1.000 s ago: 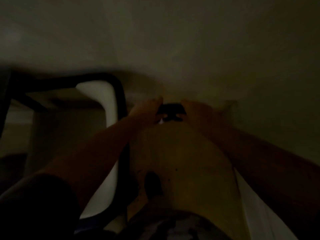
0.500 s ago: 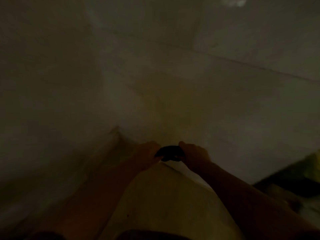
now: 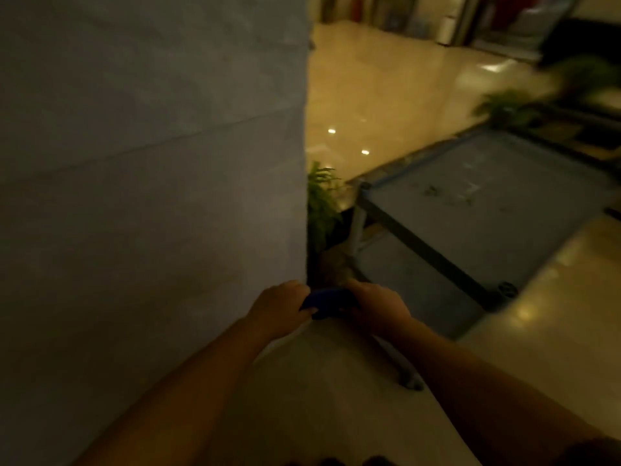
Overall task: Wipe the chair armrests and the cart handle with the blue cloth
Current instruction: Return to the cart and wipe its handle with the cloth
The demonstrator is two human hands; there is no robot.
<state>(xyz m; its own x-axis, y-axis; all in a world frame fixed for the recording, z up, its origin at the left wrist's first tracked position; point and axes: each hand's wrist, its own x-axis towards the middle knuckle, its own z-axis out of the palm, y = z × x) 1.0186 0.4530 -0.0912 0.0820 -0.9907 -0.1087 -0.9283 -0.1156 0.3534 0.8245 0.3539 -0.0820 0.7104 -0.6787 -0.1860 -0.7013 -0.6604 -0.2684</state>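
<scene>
Glossy tiled floor (image 3: 386, 105) under a blue cart (image 3: 477, 196) and fern (image 3: 321, 200).

dim and blurred scene, no text, label or number legible anywhere

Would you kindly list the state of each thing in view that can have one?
blue cloth: bunched, held between both hands
left hand: closed on the cloth
right hand: closed on the cloth
cart: standing on the floor, its platform nearly bare, untouched
fern: upright beside the wall corner
</scene>
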